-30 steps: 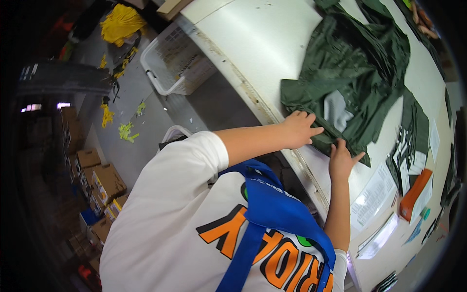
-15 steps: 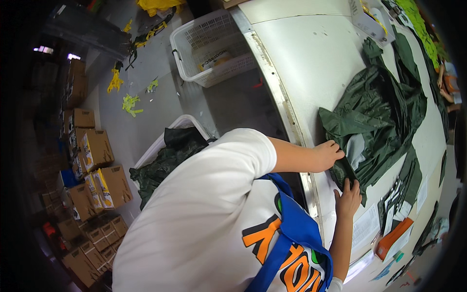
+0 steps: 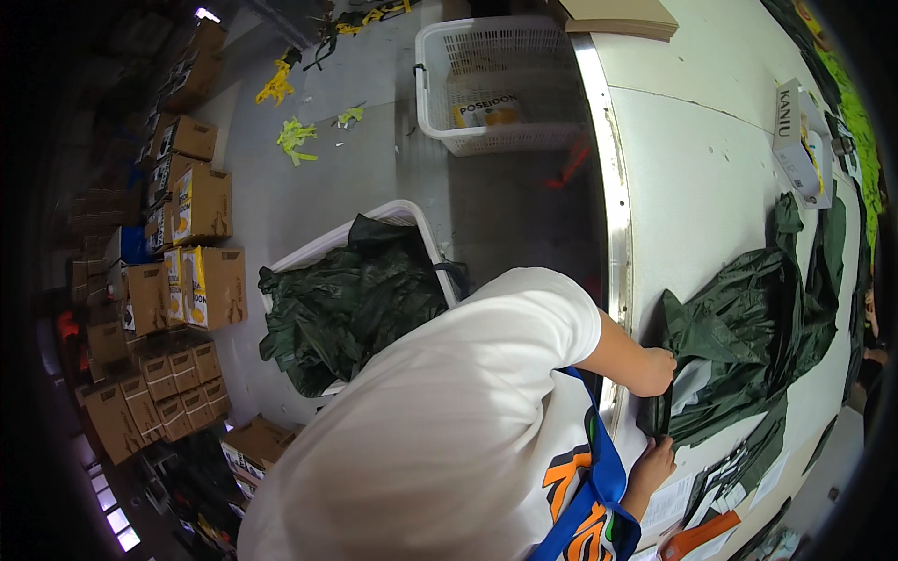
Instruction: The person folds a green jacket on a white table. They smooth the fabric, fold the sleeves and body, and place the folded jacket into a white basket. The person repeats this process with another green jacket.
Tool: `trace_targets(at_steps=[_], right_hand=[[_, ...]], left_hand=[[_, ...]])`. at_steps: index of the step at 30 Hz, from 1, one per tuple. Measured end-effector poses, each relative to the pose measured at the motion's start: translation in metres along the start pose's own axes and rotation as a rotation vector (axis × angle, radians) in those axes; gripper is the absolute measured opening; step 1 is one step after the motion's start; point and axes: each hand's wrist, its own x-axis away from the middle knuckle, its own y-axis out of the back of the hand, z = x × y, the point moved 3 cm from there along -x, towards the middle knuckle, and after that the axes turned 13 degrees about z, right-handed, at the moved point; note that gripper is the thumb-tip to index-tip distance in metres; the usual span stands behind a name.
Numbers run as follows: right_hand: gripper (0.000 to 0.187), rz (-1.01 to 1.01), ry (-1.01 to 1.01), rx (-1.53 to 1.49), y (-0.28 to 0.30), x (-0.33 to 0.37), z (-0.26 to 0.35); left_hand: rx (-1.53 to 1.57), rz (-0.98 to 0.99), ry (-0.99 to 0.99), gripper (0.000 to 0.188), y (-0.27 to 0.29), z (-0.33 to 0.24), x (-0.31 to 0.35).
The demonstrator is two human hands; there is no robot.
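A crumpled, shiny dark green fabric piece (image 3: pixel 739 313) is spread over the white table, with a pale grey patch (image 3: pixel 690 385) showing among its folds. My left hand (image 3: pixel 652 370) has its fingers curled on the fabric's near edge. Lower along that same edge, my right hand (image 3: pixel 654 462) pinches the folded strip between thumb and fingers. The strip runs taut from one hand to the other. Part of the fabric under my left hand is hidden.
A white basket (image 3: pixel 426 220) heaped with dark green fabric stands on the floor at left. Another white basket (image 3: pixel 430 98) is beyond it. The table's metal edge (image 3: pixel 617 215) runs beside me. On the table are a small box (image 3: pixel 800 140), papers and an orange item (image 3: pixel 697 538).
My view has shifted, so the table and fabric sit farther right and lower. Both hands still grip the fabric edge, and the strip between them now looks straighter and narrower.
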Motion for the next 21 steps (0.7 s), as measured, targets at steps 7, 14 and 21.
trace_targets(at_steps=[7,14,21], right_hand=[[0.022,0.047,0.108,-0.361,-0.038,-0.022,-0.035],[0.029,0.037,-0.03,-0.493,-0.025,-0.043,-0.024],[0.035,-0.134,0.21,-0.29,-0.018,-0.016,-0.034]], left_hand=[[0.159,0.175,0.055,0.018,0.022,0.004,-0.012],[0.141,-0.118,0.133,0.028,-0.014,-0.101,-0.095],[0.007,-0.147,0.034,0.029,0.016,-0.086,-0.046]])
